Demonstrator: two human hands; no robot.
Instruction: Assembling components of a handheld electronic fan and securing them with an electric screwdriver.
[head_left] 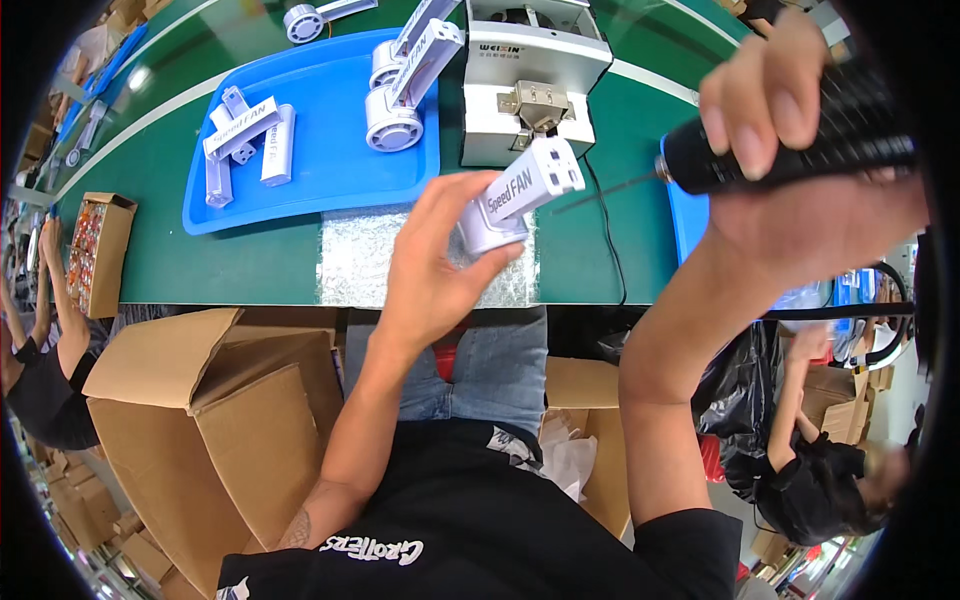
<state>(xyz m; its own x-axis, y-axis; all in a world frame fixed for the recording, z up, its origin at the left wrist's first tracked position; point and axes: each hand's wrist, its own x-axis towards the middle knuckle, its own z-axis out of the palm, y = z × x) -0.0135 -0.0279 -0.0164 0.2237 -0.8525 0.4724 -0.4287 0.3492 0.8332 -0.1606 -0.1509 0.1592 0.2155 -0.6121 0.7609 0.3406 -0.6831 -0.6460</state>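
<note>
My left hand (425,260) is closed around a white handheld fan (520,188), holding it above a silvery mat (362,262) at the table's near edge. The fan's handle end, with small square openings, faces up to the right. In my right hand (765,105) is a black electric screwdriver (865,125), held sideways. Its thin bit (610,190) points left toward the fan's end, with a gap between them. A blue tray (335,185) lies beyond my left hand, bearing loose white handle parts (240,130) and fans with round heads (393,122).
Behind the fan stands a pale boxy machine (535,70) with a metal mechanism in front. A black cable (612,240) runs down the green table. Cardboard boxes (210,400) flank my lap. Another carton (98,255) holds small coloured pieces. Other people sit at both sides.
</note>
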